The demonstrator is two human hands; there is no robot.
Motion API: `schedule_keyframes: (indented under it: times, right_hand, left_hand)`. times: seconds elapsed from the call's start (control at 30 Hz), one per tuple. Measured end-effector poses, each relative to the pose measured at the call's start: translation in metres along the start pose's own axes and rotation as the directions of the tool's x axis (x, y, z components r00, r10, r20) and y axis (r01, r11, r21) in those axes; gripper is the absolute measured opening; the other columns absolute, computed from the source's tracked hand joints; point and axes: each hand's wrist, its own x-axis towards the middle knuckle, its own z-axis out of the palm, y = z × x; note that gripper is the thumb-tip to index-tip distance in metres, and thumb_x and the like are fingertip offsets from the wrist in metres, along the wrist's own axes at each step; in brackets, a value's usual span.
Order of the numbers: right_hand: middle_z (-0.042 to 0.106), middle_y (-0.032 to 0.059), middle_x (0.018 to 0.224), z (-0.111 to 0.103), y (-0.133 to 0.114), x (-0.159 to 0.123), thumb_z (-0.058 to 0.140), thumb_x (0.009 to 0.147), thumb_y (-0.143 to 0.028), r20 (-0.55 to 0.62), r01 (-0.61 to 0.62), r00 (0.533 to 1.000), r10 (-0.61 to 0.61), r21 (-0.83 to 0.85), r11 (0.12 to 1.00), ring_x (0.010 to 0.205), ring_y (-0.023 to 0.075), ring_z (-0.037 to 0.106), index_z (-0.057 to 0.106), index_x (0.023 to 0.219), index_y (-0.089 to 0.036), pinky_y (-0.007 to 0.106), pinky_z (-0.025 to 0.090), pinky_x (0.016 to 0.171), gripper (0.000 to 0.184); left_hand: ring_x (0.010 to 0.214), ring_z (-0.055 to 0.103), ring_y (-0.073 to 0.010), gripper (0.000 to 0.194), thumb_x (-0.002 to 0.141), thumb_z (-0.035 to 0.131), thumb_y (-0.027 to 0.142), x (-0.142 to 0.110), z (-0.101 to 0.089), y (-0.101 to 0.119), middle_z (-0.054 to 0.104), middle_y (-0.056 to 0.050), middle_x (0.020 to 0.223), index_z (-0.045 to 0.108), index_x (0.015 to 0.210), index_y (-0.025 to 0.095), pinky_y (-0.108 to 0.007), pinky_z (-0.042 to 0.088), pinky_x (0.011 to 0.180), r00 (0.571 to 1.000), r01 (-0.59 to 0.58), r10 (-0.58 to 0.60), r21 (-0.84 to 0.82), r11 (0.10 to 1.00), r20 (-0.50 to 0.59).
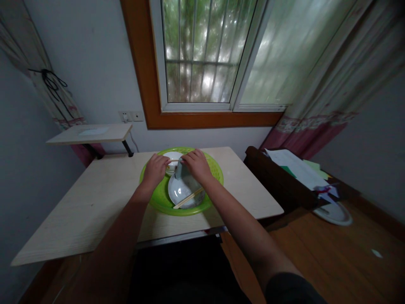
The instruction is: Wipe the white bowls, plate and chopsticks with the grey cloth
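My left hand (pixel 154 172) is closed on one end of a wooden chopstick (pixel 173 160), held level over the far side of a green plastic basin (pixel 161 207). My right hand (pixel 196 165) is closed near the other end, pinching a pale blue-grey cloth (pixel 179 169) that hangs down. Whether the cloth wraps the chopstick is hidden by the fingers. Beneath the hands a white bowl with a pattern (pixel 169 169) sits at the back of the basin. In front of it lies a shiny white dish (pixel 177 190), with a pair of chopsticks (pixel 189 198) resting across it.
The basin stands on a pale wooden table (pixel 117 190). At the back left is a small raised shelf (pixel 91 133) on black legs. A dark wooden box-like piece (pixel 275 177) with papers (pixel 294 169) is beyond the table's right edge, below a window and curtain.
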Motion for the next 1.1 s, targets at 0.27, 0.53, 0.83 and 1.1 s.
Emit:
schedule_keyframes:
  times: [0.27, 0.53, 0.83, 1.1]
  right_hand:
    - [0.069, 0.0114, 0.112, -0.001, -0.017, 0.003, 0.052, 0.106, -0.032, 0.103, 0.072, 0.992, -0.076, 0.046, 0.996, 0.112, 0.0286, 0.054, 0.07, 0.12, -0.022, 0.042, 0.041, 0.101, 0.025]
    - [0.069, 0.0135, 0.116, -0.002, 0.017, -0.002, 0.054, 0.103, -0.022, 0.03, -0.25, 0.968, 0.249, 0.044, 0.967, 0.108, 0.0308, 0.054, 0.07, 0.119, -0.019, 0.042, 0.042, 0.097, 0.023]
    - [0.069, 0.0138, 0.114, 0.003, 0.018, -0.003, 0.055, 0.102, -0.022, 0.022, -0.208, 0.978, 0.207, 0.061, 0.976, 0.108, 0.031, 0.054, 0.071, 0.115, -0.019, 0.045, 0.042, 0.1, 0.021]
    - [0.069, 0.0086, 0.111, 0.009, -0.004, 0.0, 0.051, 0.104, -0.024, 0.099, 0.037, 0.994, -0.05, 0.133, 0.99, 0.109, 0.0253, 0.059, 0.069, 0.12, -0.021, 0.04, 0.043, 0.107, 0.024]
  left_hand:
    - [0.097, 0.059, -0.0294, 0.029, 0.104, 0.045, 0.032, 0.0, 0.002, 0.004, 0.074, -0.009, 0.097, 0.072, 0.103, 0.022, -0.045, 0.045, 0.092, 0.995, -0.039, 0.039, -0.008, 0.999, 0.091]
    - [0.094, 0.057, -0.0286, 0.028, 0.104, 0.038, 0.024, -0.001, 0.0, -0.015, 0.068, -0.009, 0.093, 0.063, 0.092, 0.023, -0.044, 0.045, 0.09, 0.951, 0.248, -0.247, -0.02, 0.969, -0.189]
    - [0.095, 0.058, -0.029, 0.026, 0.103, 0.038, 0.022, 0.0, 0.001, -0.014, 0.068, -0.009, 0.094, 0.061, 0.092, 0.024, -0.044, 0.046, 0.089, 0.954, 0.249, -0.25, -0.03, 0.968, -0.164]
    - [0.099, 0.06, -0.0271, 0.026, 0.105, 0.042, 0.029, 0.0, 0.008, 0.0, 0.071, -0.008, 0.098, 0.066, 0.099, 0.023, -0.042, 0.048, 0.092, 0.992, -0.004, 0.018, -0.116, 0.993, 0.122]
